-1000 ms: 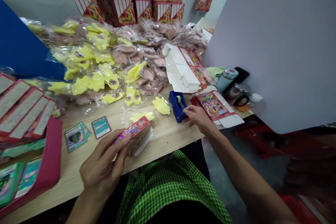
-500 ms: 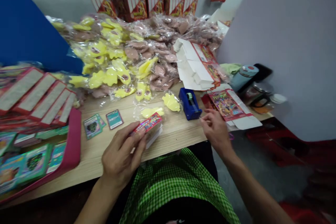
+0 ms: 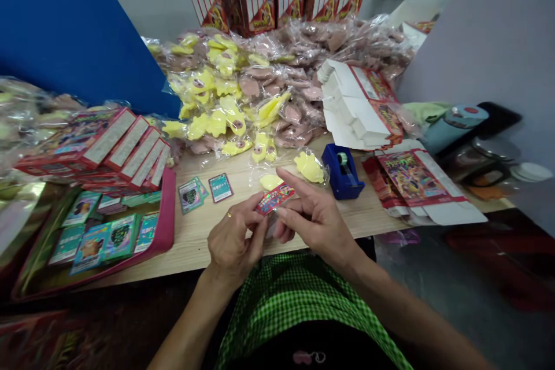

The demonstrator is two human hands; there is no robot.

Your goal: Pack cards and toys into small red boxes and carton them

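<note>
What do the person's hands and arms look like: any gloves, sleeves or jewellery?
Both hands are bare, with no gloves, and the forearms show no sleeves. The left hand wears a gold-coloured ring on one finger; no ring shows on the right hand.

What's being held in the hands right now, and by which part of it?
A small red printed carton is held between both hands, pinched at its narrow ends by the left hand and right hand; the fingers hide its lower part.

Left hand (image 3: pixel 234 240) and right hand (image 3: pixel 316 219) pinch a small red carton (image 3: pixel 274 198) above the table (image 3: pixel 373 222).
</note>
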